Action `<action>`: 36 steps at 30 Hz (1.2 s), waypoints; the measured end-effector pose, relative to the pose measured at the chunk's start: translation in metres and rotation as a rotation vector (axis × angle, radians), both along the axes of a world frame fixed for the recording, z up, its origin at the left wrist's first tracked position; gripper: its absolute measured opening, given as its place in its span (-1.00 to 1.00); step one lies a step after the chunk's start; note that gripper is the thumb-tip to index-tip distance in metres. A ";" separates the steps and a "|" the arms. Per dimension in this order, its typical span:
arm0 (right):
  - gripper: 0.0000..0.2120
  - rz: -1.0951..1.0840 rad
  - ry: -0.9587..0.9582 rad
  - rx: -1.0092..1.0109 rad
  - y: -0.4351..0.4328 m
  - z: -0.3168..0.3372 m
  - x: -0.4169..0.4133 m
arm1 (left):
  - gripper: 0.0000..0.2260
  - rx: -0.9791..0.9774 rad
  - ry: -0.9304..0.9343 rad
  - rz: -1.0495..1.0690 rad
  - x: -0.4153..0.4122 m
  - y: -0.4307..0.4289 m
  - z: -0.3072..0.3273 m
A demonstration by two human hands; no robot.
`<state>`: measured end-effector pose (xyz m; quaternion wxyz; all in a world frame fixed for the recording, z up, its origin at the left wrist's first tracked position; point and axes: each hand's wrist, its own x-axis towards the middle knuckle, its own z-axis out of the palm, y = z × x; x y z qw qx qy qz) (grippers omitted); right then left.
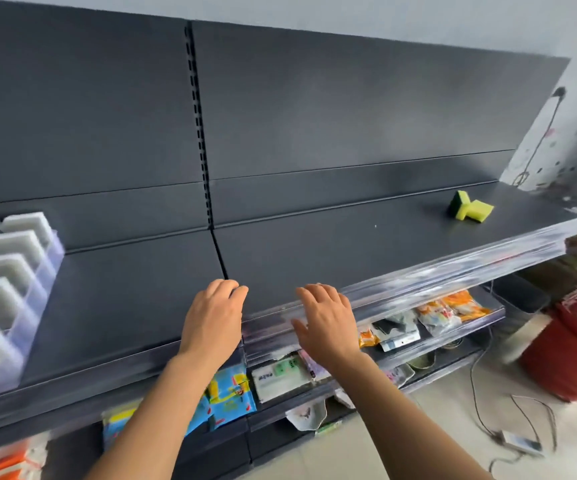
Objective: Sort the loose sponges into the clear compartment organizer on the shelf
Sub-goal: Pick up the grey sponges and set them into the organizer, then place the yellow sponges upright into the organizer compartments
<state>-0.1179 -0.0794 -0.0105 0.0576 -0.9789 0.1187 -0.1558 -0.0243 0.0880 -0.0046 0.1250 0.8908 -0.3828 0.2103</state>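
1. Two bare forearms reach up from the near edge of the view. The left hand [214, 318] lies back-up over the near edge of the dark shelf [315, 258], its fingertips loosely bent beside the seam between the two shelf boards; its grip is released and holds nothing
2. The right hand [328, 320] is just to the right, apart from the left, with its fingers spread and nearly straight over the clear price strip [453, 271] along the shelf's front edge; its grip is also released and empty
3. Two yellow-and-green sponges [470, 210] lie on the far right of the same shelf, touching each other and well apart from both hands
4. The clear compartment organizer [48, 271] sits at the left end of the shelf, partly cut off by the left edge of the view; pale grey-white sponges [3, 268] stand in its visible compartments
5. Behind the shelf rises a dark back panel [349, 109], divided by a slotted upright [197, 133] in line with the seam
6. On the lower shelves are packets, blurred: a blue-and-yellow packet [231, 393] under the left forearm and orange packets [464, 306] farther right
7. On the floor at right stand a red bin [564, 358] and, nearer, a white adapter [519, 443] with trailing cables
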 end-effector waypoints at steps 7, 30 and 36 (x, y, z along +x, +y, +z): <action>-0.55 -0.157 0.013 0.002 -0.099 -0.003 -0.040 | -0.59 -0.007 0.006 -0.123 -0.020 -0.110 -0.005; -0.52 -0.519 0.051 0.047 -0.405 0.006 -0.002 | -0.61 -0.002 0.097 -0.454 0.058 -0.458 0.008; -0.51 -0.601 0.053 0.089 -0.476 0.003 0.011 | -0.72 0.045 0.152 -0.491 0.076 -0.535 0.005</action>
